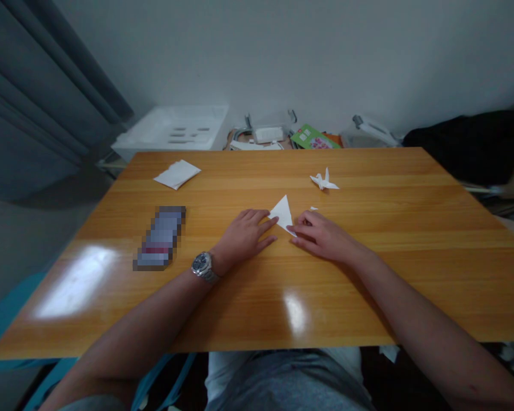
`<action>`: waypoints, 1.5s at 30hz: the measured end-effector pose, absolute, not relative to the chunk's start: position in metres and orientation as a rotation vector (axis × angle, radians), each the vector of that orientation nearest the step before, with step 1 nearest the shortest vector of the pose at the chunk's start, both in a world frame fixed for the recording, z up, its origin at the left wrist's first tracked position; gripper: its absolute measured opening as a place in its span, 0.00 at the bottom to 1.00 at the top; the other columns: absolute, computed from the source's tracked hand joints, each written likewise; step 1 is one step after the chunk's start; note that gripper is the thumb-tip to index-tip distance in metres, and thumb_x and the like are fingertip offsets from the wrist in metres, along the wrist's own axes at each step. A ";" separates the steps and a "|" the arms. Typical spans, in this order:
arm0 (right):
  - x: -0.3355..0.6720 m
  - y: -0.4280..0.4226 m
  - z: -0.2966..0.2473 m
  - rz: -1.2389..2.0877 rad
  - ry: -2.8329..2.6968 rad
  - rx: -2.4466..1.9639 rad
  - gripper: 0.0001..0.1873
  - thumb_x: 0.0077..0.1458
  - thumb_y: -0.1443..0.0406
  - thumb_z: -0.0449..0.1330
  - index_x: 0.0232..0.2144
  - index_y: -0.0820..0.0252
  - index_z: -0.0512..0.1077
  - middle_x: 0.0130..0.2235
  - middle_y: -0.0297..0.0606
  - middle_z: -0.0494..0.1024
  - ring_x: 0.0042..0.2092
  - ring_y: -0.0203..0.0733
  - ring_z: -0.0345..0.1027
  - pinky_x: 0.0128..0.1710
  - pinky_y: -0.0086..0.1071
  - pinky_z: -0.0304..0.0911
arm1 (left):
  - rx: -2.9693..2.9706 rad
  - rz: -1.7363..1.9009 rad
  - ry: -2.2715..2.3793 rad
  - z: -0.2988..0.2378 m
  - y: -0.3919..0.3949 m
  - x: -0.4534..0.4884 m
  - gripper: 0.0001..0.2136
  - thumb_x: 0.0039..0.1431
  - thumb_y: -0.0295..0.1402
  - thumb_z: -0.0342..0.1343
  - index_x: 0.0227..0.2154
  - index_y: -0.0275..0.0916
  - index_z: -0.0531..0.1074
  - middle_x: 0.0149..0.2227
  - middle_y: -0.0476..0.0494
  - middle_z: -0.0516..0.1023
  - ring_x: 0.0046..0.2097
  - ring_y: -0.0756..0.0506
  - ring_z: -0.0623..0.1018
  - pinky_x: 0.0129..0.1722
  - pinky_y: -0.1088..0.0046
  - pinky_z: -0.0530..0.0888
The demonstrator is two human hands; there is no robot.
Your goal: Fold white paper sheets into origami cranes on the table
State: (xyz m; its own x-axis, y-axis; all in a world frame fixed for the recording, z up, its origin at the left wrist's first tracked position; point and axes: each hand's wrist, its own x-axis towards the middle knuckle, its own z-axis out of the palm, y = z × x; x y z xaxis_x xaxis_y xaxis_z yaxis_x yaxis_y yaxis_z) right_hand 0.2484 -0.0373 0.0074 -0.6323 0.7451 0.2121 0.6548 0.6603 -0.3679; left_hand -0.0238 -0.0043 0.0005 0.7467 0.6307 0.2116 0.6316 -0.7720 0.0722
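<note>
A small white sheet of paper [283,212], folded into a triangle, lies on the table between my hands. My left hand [249,233] rests flat from the left, fingers stretched out, with its fingertips on the paper's left edge. At the lower right corner, the curled fingers and thumb of my right hand [320,234] close on the paper. Just beyond my right hand lies a tiny white paper scrap [314,208]. Farther back stands a white origami crane [324,181] with pointed wings.
A stack of white paper [177,173] lies at the back left of the wooden table [389,194]. Nearer, on the left, is a blurred-out phone-shaped object [160,238]. Behind the table are a white plastic bin [188,123] and a green booklet [314,137].
</note>
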 end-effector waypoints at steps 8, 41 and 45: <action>0.252 -0.033 0.006 0.264 -2.464 -1.153 0.22 0.69 0.57 0.54 0.61 0.55 0.72 0.56 0.49 0.74 0.56 0.52 0.67 0.58 0.50 0.65 | -2.967 -0.358 -1.062 0.001 -0.004 -0.024 0.25 0.72 0.48 0.46 0.65 0.42 0.67 0.62 0.37 0.71 0.60 0.37 0.71 0.63 0.55 0.65; 0.243 -0.028 -0.010 0.202 -2.509 -1.009 0.16 0.69 0.64 0.55 0.54 0.63 0.76 0.56 0.51 0.78 0.56 0.53 0.70 0.58 0.52 0.67 | -3.054 -0.448 -0.980 0.000 -0.004 -0.022 0.21 0.71 0.44 0.52 0.59 0.37 0.71 0.61 0.36 0.73 0.58 0.37 0.74 0.60 0.56 0.70; 0.243 -0.027 -0.014 0.229 -2.480 -0.992 0.16 0.68 0.65 0.56 0.54 0.61 0.76 0.55 0.50 0.78 0.55 0.52 0.70 0.57 0.51 0.67 | -3.056 -0.477 -0.975 -0.004 -0.002 -0.022 0.19 0.71 0.42 0.52 0.58 0.38 0.72 0.60 0.37 0.74 0.58 0.38 0.74 0.59 0.56 0.70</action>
